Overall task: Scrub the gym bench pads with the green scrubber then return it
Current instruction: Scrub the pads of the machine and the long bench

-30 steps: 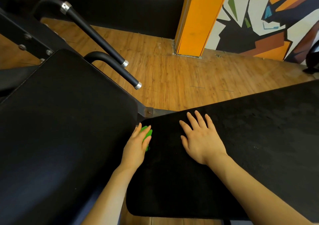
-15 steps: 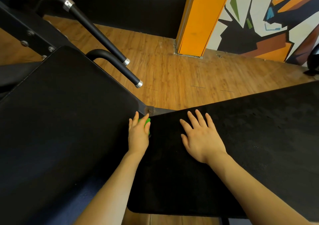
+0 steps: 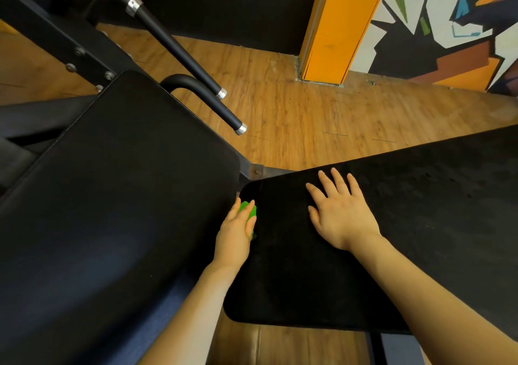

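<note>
The green scrubber (image 3: 248, 210) is in my left hand (image 3: 235, 235), which grips it at the narrow gap between the two black bench pads. It sits against the left edge of the right pad (image 3: 294, 275), close to that pad's near-left corner. Only small patches of green show past my fingers. The large, smooth left pad (image 3: 112, 210) fills the left half of the view. My right hand (image 3: 340, 214) lies flat on the right pad with its fingers spread, a little right of the scrubber.
Two black handle bars with silver ends (image 3: 239, 128) jut out from the machine frame above the left pad. Wooden floor (image 3: 294, 123) lies beyond, with an orange pillar (image 3: 336, 25) and a painted wall at the back right.
My left hand slid the scrubber forward along the gap toward the pad corner, then drew it back a little. My right hand stayed flat in the same spot.
</note>
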The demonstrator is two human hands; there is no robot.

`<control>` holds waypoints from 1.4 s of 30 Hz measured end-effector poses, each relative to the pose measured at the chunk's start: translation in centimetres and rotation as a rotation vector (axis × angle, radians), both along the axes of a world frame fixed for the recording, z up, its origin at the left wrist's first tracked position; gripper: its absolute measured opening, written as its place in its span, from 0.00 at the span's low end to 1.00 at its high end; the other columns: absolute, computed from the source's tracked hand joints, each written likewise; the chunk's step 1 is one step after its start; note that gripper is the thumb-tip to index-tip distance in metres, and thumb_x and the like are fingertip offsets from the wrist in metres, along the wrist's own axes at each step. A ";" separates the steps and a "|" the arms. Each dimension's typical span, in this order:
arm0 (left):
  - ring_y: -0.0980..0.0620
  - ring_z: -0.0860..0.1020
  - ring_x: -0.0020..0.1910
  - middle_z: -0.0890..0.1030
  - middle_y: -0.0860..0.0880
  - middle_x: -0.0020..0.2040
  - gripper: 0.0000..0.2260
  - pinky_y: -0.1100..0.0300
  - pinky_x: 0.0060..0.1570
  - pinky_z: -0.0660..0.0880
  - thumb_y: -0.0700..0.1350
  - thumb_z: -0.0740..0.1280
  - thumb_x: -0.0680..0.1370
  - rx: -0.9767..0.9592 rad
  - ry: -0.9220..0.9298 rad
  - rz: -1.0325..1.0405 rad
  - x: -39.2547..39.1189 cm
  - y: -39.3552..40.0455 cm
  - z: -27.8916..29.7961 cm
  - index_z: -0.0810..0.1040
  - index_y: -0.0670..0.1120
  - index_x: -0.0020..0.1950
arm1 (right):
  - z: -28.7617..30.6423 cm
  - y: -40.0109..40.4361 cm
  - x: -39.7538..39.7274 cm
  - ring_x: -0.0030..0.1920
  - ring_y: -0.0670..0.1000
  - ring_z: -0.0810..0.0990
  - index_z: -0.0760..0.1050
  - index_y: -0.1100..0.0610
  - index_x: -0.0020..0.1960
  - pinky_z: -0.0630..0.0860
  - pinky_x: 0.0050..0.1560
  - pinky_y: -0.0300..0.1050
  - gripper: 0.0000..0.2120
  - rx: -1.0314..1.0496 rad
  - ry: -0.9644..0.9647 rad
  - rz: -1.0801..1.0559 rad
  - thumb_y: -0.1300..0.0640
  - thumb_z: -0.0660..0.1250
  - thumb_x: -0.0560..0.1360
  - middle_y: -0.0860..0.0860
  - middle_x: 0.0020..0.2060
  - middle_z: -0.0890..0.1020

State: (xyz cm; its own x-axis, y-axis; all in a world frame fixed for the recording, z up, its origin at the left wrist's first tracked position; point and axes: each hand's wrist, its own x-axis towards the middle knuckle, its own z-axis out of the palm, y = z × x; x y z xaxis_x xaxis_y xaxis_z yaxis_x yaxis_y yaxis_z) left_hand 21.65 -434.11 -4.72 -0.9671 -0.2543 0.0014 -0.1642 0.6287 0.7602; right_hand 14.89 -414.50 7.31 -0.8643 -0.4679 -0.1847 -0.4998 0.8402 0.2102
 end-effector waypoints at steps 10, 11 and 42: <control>0.47 0.58 0.77 0.59 0.49 0.78 0.19 0.53 0.74 0.60 0.47 0.58 0.83 0.006 0.011 0.038 5.0 1.2 -0.7 0.67 0.52 0.75 | 0.0 -0.1 0.3 0.79 0.59 0.44 0.50 0.50 0.80 0.42 0.77 0.58 0.27 0.011 0.016 -0.003 0.43 0.45 0.83 0.56 0.79 0.51; 0.46 0.55 0.78 0.58 0.49 0.78 0.19 0.53 0.75 0.58 0.47 0.57 0.83 0.000 -0.004 0.037 4.9 1.2 -0.6 0.66 0.53 0.75 | 0.0 0.0 0.4 0.79 0.58 0.44 0.51 0.50 0.80 0.42 0.77 0.57 0.27 0.008 0.017 0.002 0.43 0.45 0.83 0.55 0.79 0.51; 0.51 0.54 0.78 0.61 0.51 0.78 0.18 0.59 0.73 0.56 0.47 0.57 0.83 0.009 0.003 0.087 7.3 2.1 -0.3 0.68 0.52 0.74 | -0.2 1.6 4.0 0.79 0.59 0.48 0.57 0.52 0.79 0.44 0.77 0.56 0.24 -0.099 0.017 0.059 0.47 0.48 0.84 0.56 0.79 0.55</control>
